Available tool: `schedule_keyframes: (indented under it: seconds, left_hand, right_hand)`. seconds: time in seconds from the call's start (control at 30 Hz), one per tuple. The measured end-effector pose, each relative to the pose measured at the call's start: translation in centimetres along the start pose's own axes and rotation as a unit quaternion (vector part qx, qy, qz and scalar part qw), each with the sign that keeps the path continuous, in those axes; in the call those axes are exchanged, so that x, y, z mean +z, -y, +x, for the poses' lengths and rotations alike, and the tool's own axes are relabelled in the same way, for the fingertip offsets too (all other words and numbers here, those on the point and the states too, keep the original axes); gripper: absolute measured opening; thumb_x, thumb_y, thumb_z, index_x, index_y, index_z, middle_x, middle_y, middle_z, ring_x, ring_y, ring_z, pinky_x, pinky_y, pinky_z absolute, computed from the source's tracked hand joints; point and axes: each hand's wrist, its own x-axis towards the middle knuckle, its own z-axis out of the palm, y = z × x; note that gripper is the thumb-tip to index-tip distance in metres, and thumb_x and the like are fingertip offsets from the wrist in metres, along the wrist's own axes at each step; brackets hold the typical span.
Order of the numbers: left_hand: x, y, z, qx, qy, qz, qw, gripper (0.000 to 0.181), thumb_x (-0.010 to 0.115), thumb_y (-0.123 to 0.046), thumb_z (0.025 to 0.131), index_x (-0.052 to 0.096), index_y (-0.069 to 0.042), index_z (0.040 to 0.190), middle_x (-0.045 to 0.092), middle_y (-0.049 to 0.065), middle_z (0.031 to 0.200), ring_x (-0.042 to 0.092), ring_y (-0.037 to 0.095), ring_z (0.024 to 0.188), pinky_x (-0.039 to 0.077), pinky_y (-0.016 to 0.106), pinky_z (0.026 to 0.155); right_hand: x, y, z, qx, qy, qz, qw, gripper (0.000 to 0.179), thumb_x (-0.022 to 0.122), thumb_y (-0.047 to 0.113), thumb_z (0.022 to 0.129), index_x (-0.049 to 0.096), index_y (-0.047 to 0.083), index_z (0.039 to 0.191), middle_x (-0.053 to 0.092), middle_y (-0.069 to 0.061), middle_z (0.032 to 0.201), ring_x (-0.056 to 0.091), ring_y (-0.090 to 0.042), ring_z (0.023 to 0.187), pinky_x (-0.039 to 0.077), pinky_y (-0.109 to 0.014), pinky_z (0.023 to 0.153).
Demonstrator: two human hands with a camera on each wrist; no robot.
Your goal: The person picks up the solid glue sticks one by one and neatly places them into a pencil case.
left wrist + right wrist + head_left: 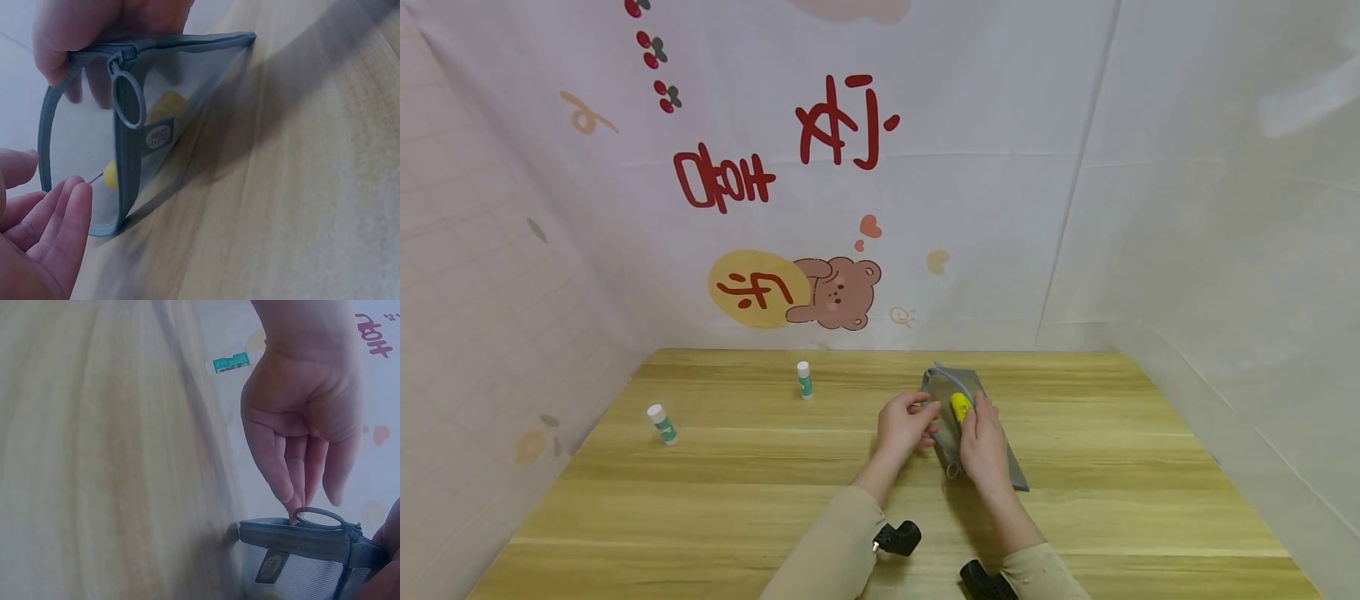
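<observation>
A grey mesh zip pouch (1017,467) stands partly upright, its zipped mouth spread into a loop with a grey pull ring (128,100). My right hand (985,442) grips the pouch along its upper side, the thumb over the zip edge in the left wrist view. Through the mesh shows a yellow tube-like item (960,405), partly hidden by the right hand. At the mouth is my left hand (906,423), its fingers nearly straight and fingertips right at the opening. Nothing shows between those fingers. A small label (157,137) sits on the mesh side.
Two glue sticks with white caps and green labels stand on the wooden table (737,500): one glue stick (805,381) towards the back, another glue stick (662,425) at the left. A printed cloth (970,167) hangs behind the table. Each wrist carries a black camera (900,538).
</observation>
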Motion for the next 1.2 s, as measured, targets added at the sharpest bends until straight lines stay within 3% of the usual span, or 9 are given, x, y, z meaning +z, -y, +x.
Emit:
schedule_keyframes:
  seconds: [0.3,0.7,0.9,1.2]
  left_hand:
    - [-0.7,0.0,-0.1,0.015,-0.006,0.003,0.9999,0.037,0.073,-0.015,0.091,0.065,0.005,0.122,0.073,0.007,0.086,0.071,0.035,0.078,0.061,0.043,0.061]
    - [-1.8,-0.1,-0.2,0.07,-0.052,0.06,0.9944,0.04,0.076,-0.015,0.088,0.066,0.002,0.123,0.073,0.009,0.087,0.069,0.027,0.069,0.057,0.025,0.055]
    - [-2.4,-0.1,-0.4,0.1,-0.075,0.083,0.9886,0.037,0.078,-0.016,0.087,0.068,0.0,0.119,0.073,0.008,0.088,0.068,0.017,0.07,0.057,0.027,0.061]
    - [-3.7,-0.5,-0.7,0.127,-0.111,0.096,0.981,0.027,0.077,-0.014,0.087,0.072,-0.004,0.112,0.073,0.007,0.087,0.069,0.02,0.076,0.058,0.032,0.068]
  right_hand:
    - [0.1,-0.1,0.1,0.0,0.0,0.001,1.0,0.047,0.034,0.008,0.105,0.031,-0.018,0.144,0.028,-0.04,0.147,0.021,-0.055,0.139,0.019,-0.061,0.115]
    - [0.2,-0.1,0.1,-0.004,-0.003,0.009,0.9999,0.046,0.034,0.007,0.105,0.032,-0.018,0.144,0.029,-0.039,0.148,0.022,-0.053,0.139,0.019,-0.061,0.115]
    - [0.3,-0.1,0.1,-0.015,-0.01,0.003,0.9998,0.045,0.034,0.006,0.105,0.033,-0.018,0.143,0.031,-0.04,0.146,0.023,-0.054,0.138,0.019,-0.063,0.114]
    - [0.5,0.1,0.0,-0.014,-0.019,-0.012,0.9997,0.045,0.035,0.006,0.104,0.036,-0.017,0.142,0.032,-0.04,0.145,0.025,-0.057,0.136,0.019,-0.069,0.111]
